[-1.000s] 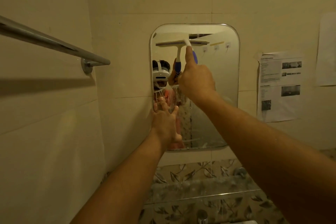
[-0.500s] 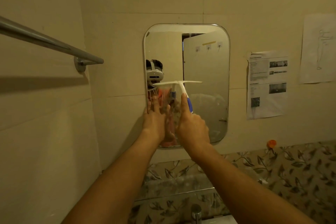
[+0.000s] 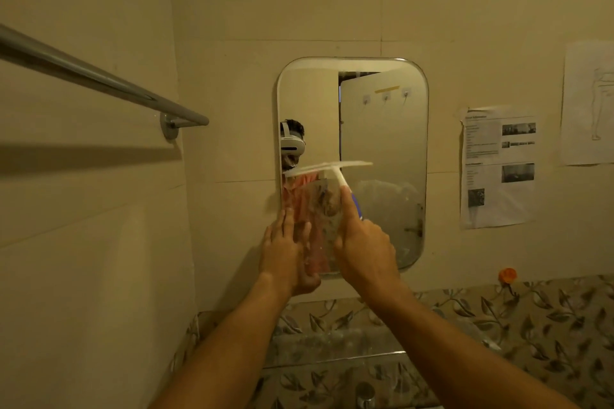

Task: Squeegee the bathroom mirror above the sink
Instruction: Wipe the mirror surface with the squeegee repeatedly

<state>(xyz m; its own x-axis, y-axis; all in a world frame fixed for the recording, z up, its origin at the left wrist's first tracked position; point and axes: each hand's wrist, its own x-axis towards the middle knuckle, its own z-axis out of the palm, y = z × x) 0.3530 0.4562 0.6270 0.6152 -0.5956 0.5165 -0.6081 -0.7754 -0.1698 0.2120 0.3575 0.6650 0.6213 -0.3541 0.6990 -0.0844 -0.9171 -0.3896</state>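
down from the mirror's top edge a second ago, the squeegee (image 3: 327, 167) blade now lies across the glass at about mid-height, on the left half. nearest the camera, two bare forearms reach up over a metal tap (image 3: 364, 390) and a narrow shelf (image 3: 332, 359) backed by leaf-patterned tiles (image 3: 531, 325). the right hand (image 3: 363, 249) wraps its curled fingers round the squeegee's blue and white handle, with the index finger laid straight along the stem towards the blade. the left hand (image 3: 285, 256) holds nothing; its fingers are straight and spread, pressed flat at the lower left edge of the mirror (image 3: 382, 129). below the blade the glass looks wet and smeared; above it the reflection is clear and shows an open door. a towel rail (image 3: 99, 80) runs along the left wall. right of the mirror a printed sheet (image 3: 496, 169) and a line drawing (image 3: 588, 103) are stuck to the wall, with a small orange object (image 3: 507, 275) below them.
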